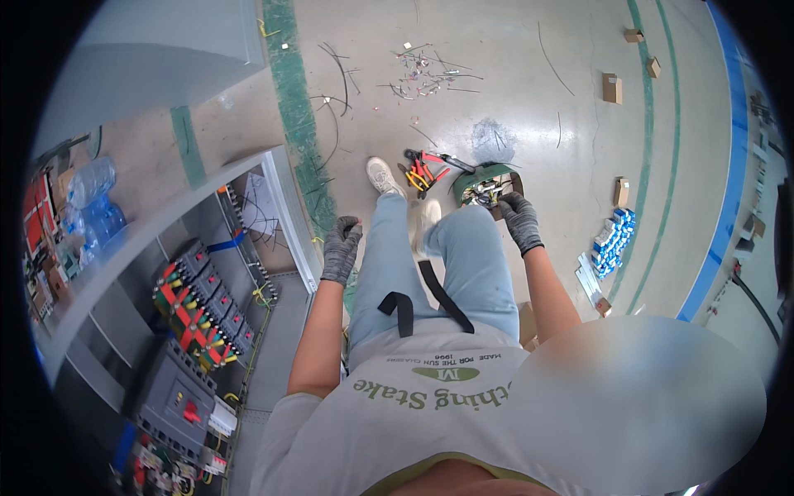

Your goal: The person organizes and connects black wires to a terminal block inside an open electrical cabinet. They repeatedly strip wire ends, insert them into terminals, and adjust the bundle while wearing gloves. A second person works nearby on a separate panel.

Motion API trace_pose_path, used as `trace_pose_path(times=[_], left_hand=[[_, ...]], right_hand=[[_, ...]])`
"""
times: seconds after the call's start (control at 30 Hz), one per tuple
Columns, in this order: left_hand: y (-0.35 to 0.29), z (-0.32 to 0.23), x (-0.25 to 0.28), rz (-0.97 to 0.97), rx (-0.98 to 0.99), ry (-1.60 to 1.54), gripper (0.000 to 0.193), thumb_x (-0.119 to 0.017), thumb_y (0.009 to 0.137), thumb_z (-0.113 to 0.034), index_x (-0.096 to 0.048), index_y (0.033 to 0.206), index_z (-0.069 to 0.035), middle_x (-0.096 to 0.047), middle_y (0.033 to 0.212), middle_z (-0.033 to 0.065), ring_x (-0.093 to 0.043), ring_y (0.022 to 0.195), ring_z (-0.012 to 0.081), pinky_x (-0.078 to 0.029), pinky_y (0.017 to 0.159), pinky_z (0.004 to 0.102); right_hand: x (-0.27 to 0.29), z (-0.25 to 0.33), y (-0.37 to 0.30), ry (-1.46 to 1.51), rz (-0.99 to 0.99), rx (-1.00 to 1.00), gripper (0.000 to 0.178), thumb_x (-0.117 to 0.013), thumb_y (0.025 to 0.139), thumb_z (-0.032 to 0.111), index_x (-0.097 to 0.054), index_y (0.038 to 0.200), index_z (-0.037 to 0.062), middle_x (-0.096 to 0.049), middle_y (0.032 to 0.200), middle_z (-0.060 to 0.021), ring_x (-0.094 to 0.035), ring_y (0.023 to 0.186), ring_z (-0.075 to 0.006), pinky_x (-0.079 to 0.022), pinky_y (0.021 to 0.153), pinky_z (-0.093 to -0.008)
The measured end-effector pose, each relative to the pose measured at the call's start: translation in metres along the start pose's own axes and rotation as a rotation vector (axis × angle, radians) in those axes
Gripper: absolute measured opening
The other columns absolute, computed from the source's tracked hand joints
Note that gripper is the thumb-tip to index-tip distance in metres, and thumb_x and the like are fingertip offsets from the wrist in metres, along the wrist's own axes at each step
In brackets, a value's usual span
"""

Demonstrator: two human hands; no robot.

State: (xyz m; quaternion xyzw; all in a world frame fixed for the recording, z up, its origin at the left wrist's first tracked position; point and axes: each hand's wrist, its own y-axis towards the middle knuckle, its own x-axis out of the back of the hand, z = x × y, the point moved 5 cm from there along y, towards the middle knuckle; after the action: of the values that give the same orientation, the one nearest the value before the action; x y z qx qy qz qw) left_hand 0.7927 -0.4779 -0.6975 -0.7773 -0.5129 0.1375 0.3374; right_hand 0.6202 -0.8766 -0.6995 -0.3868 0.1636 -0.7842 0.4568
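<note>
My left hand (341, 250), in a grey knit glove, hangs beside my left thigh near the frame of the open electrical cabinet (296, 223). Its fingers are curled in, and whatever they may hold is hidden. The right hand (518, 221), gloved alike, is just past my right knee at the near edge of a green tool bag (484, 175). Those fingers are bent too; their grip cannot be made out. Loose tools and parts fill the bag. On the floor to its left lie pliers and cutters (423, 175) with red and yellow handles.
Inside the cabinet are dark breakers (217, 293) with red, yellow and green parts, and a larger breaker (178, 401). Wire scraps (426, 73) litter the floor ahead. Blue-and-white boxes (614, 241) and small cardboard boxes (612, 88) are on the right. Large water bottles (95, 207) stand far left.
</note>
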Motion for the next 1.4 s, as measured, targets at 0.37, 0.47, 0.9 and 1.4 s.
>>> trace_pose_path(times=[0.37, 0.47, 0.9, 1.4], left_hand=[[0.086, -0.019, -0.066, 0.174, 0.127, -0.021, 0.013, -0.062, 0.089, -0.008, -0.062, 0.101, -0.002, -0.062, 0.088, 0.0019, -0.057, 0.076, 0.0082, -0.048, 0.073, 0.023], [0.132, 0.001, -0.075, 0.071, 0.199, -0.299, 0.015, -0.061, 0.089, -0.006, -0.061, 0.103, -0.003, -0.059, 0.085, -0.001, -0.051, 0.075, 0.0054, -0.044, 0.07, 0.0194], [0.336, 0.075, -0.216, -0.018, 0.163, -0.029, 0.017, -0.06, 0.087, -0.005, -0.06, 0.104, -0.003, -0.063, 0.091, 0.0053, -0.059, 0.08, 0.0125, -0.047, 0.077, 0.0255], [0.401, 0.092, -0.222, -0.124, 0.253, -0.519, 0.023, -0.056, 0.092, -0.011, -0.057, 0.113, -0.003, -0.059, 0.105, 0.0059, -0.056, 0.095, 0.0142, -0.044, 0.085, 0.0263]], right_hand=[[0.015, -0.05, 0.192, -0.451, -0.154, -0.128, 0.018, -0.063, 0.083, 0.017, -0.066, 0.094, 0.0043, -0.068, 0.09, -0.0154, -0.065, 0.082, -0.0282, -0.05, 0.078, -0.038], [-0.033, -0.036, 0.3, -0.649, -0.127, 0.111, 0.021, -0.061, 0.082, 0.021, -0.067, 0.095, 0.0057, -0.067, 0.092, -0.0175, -0.062, 0.09, -0.0348, -0.048, 0.083, -0.0444], [-0.282, 0.037, 0.697, -1.189, 0.106, 0.592, 0.026, -0.061, 0.079, 0.015, -0.064, 0.105, 0.0152, -0.061, 0.11, -0.0112, -0.058, 0.104, -0.0309, -0.05, 0.084, -0.0425], [-0.254, -0.086, 0.681, -0.607, 0.224, 0.25, 0.017, -0.047, 0.087, 0.014, -0.056, 0.098, 0.0041, -0.065, 0.086, -0.0203, -0.064, 0.081, -0.0377, -0.049, 0.067, -0.049]])
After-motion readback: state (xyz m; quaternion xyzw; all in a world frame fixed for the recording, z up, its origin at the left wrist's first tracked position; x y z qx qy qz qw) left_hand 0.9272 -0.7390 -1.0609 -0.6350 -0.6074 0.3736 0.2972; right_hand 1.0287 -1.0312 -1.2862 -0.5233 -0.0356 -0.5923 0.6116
